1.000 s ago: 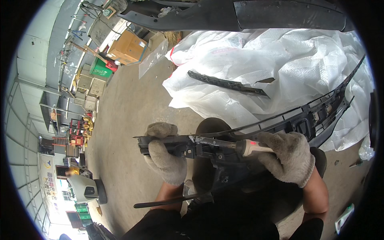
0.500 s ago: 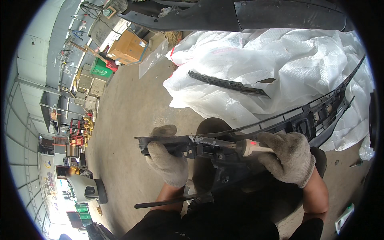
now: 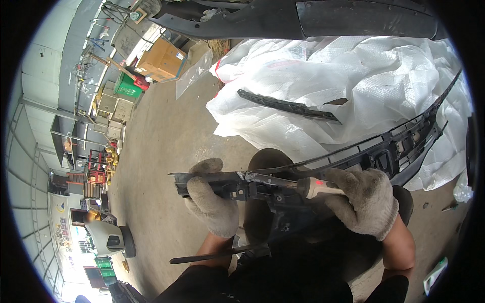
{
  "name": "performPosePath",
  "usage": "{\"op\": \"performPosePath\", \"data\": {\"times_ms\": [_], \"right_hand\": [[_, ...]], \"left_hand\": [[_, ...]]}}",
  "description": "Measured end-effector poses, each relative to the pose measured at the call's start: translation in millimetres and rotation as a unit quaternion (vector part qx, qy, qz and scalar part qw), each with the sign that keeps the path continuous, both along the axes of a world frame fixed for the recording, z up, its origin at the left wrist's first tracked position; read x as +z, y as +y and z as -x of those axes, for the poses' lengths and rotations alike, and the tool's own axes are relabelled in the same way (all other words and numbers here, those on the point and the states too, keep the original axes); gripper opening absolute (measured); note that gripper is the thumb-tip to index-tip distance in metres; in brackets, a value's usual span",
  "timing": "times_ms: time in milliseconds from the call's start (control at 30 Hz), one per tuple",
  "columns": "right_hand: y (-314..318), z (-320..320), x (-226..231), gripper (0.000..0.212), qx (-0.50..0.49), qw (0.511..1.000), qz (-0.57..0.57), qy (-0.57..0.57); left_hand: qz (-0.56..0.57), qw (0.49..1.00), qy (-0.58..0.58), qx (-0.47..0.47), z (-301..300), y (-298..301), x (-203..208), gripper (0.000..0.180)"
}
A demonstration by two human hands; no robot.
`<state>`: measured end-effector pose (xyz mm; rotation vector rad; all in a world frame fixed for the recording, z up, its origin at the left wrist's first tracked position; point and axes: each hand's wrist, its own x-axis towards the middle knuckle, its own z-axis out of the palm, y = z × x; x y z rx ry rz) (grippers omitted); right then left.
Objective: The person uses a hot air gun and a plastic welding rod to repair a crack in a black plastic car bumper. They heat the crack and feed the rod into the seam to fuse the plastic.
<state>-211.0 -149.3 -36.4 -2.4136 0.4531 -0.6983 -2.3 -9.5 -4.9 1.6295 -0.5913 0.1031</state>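
A thin dark strip [image 3: 217, 255] crosses above the left forearm [image 3: 214, 244], its rounded tip pointing left; whether it is joined to anything is hidden. Just beyond, the left hand [image 3: 214, 208], in a pale knitted glove, is curled round the left end of a long black plastic part [image 3: 278, 200], the fingers gripping it from both sides. The right hand [image 3: 362, 202], gloved alike, is closed round the pale handle of a tool [image 3: 319, 187], whose metal shaft points left and lies along the part, close to the left hand; whether its tip touches is too small to tell. The part stretches across the person's knees, its right end passing over the near right corner of a crumpled white plastic sheet [image 3: 285, 76]. A pale bottle [image 3: 435, 275] is on the floor [image 3: 156, 151], at the lower right.

On the sheet, toward its left edge, lies a separate short black piece [image 3: 288, 106], slanting. A large dark panel [image 3: 364, 20] runs along the sheet's far edge. Farther off to the left are a cardboard box [image 3: 160, 59] and, just beside it, a green bin [image 3: 128, 86].
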Motion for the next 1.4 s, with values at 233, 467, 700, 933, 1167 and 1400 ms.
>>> {"op": "performPosePath", "data": {"times_ms": [233, 467, 700, 933, 1167, 1400], "right_hand": [[0, 1, 1, 0.039, -0.002, 1.0, 0.021, -0.003], [-2, 2, 0, 0.039, -0.005, 1.0, 0.024, -0.011], [-2, 1, 0, 0.041, 0.007, 1.0, 0.025, 0.017], [-1, 0, 0, 0.042, 0.0, 0.999, 0.029, 0.012], [-1, 0, -3, 0.042, -0.005, 0.999, 0.044, 0.002], [-6, 1, -7, 0.039, -0.01, 0.998, -0.015, -0.053]], "left_hand": [[0.007, 0.998, -0.02, -0.054, -4, 3, 1, 0.062], [-0.003, 0.997, -0.052, -0.065, -10, 3, -2, 0.06], [0.01, 0.995, -0.087, -0.047, -9, -1, -3, 0.057], [0.052, 0.992, -0.062, -0.102, -12, 3, -1, 0.052], [0.057, 0.991, -0.049, -0.107, -12, 2, -2, 0.05], [0.058, 0.992, -0.039, -0.107, -15, 6, -4, 0.049]]}}
